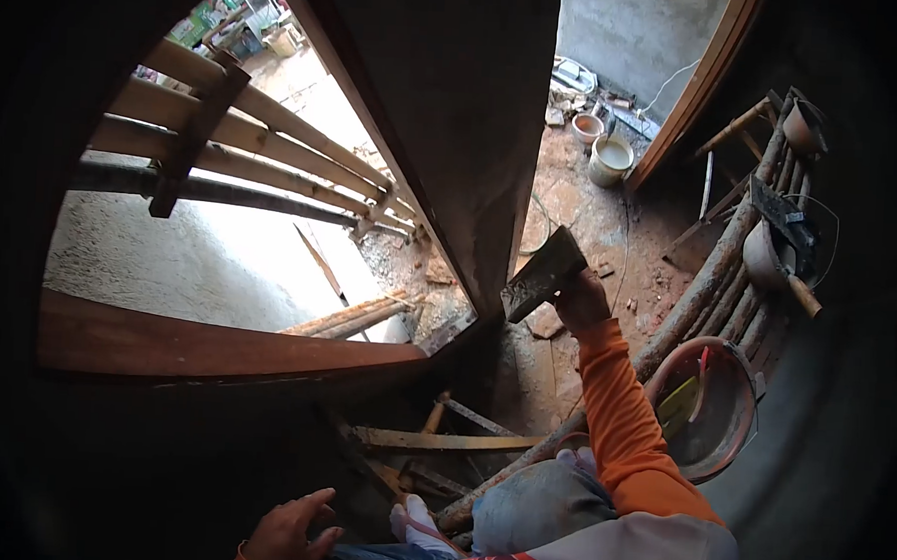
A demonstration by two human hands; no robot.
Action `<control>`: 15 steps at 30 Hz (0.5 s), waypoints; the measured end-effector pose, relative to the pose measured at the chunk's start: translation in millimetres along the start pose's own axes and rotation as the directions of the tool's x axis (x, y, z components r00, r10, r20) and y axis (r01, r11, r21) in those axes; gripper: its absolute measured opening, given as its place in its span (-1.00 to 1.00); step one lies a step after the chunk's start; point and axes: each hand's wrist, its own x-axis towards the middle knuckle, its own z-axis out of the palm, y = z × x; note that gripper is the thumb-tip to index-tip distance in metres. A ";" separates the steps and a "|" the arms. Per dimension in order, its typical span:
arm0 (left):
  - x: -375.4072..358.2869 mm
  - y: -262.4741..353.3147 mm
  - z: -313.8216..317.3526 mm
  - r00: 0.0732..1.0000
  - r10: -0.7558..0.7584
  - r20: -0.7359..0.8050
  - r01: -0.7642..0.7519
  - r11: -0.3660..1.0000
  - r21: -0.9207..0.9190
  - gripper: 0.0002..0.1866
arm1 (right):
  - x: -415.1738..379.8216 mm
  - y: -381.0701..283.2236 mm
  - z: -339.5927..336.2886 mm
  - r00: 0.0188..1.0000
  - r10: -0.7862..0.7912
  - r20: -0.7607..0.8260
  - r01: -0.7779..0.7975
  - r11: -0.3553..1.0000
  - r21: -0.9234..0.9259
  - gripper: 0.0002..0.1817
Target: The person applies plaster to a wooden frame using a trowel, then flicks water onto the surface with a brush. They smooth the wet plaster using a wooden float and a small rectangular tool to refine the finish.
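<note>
My right hand is closed on a flat, dark rectangular trowel, raised in front of the grey wall column near its edge. Whether the blade touches the column I cannot tell. Cement-like smears show on the trowel's lower end. Down at the lower left, my left hand hangs beside my knee with its fingers apart and nothing in it. An orange sleeve covers my right arm.
A pole scaffold runs along the right, carrying a large bucket, a pan with a trowel and a small bucket. Wooden frames edge the openings. Pails stand on the floor below.
</note>
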 end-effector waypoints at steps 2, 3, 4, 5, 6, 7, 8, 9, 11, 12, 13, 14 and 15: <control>-1.2 2.0 0.2 1.000 0.012 -0.001 -0.012 1.000 -0.018 -0.43 | 3.5 -21.1 35.8 0.973 -0.092 0.210 0.072 0.992 0.102 -0.65; -2.3 3.0 0.4 1.000 0.019 -0.022 -0.020 1.000 -0.018 -0.43 | 7.7 -32.7 49.4 0.940 -0.098 0.328 0.074 0.994 0.085 -0.57; -2.3 3.6 0.2 0.999 0.049 0.009 -0.049 0.999 -0.021 -0.45 | 10.9 -44.0 66.5 0.930 -0.106 0.351 0.084 0.993 0.078 -0.57; -1.7 4.4 0.2 0.996 0.082 0.035 -0.081 0.996 -0.025 -0.46 | 11.4 -58.6 92.1 0.908 -0.190 0.373 0.215 0.976 -0.025 -0.58; -2.2 6.6 1.2 0.995 0.095 0.005 -0.095 0.995 -0.024 -0.46 | 9.9 -75.1 117.9 0.874 -0.271 0.403 0.345 0.931 -0.121 -0.59; -4.2 9.2 3.7 0.984 0.163 -0.074 -0.165 0.986 -0.020 -0.48 | 9.1 -96.0 142.6 0.841 -0.271 0.468 0.363 0.925 -0.117 -0.61; -7.4 9.5 6.7 0.962 0.230 -0.151 -0.234 0.972 -0.012 -0.49 | 11.5 -115.3 166.3 0.762 -0.401 0.509 0.598 0.736 -0.316 -0.61; -6.5 1.9 12.8 0.936 0.296 -0.190 -0.306 0.952 -0.023 -0.50 | 14.0 -164.3 224.0 0.726 -0.327 0.605 0.631 0.666 -0.398 -0.62; -2.3 11.4 3.3 0.937 0.312 -0.160 -0.321 0.946 -0.037 -0.50 | 0.9 -185.7 274.4 0.663 -0.384 0.642 0.747 0.393 -0.537 -0.66; -1.9 14.8 -0.9 0.937 0.326 -0.123 -0.334 0.941 -0.053 -0.51 | -6.2 -202.8 306.9 0.553 -0.358 0.753 0.833 0.250 -0.493 -0.66; -1.8 11.6 2.4 0.931 0.337 -0.137 -0.347 0.936 -0.052 -0.51 | 2.9 -227.1 325.8 0.459 -0.300 0.836 0.880 0.026 -0.474 -0.68; -1.0 5.6 9.8 0.923 0.343 -0.175 -0.363 0.926 -0.101 -0.52 | -4.7 -229.4 356.5 0.328 -0.331 0.885 0.924 -0.083 -0.374 -0.69; 1.2 2.6 12.2 0.913 0.348 -0.215 -0.382 0.912 -0.148 -0.53 | -0.8 -237.5 372.8 0.298 -0.312 0.902 0.928 -0.127 -0.350 -0.65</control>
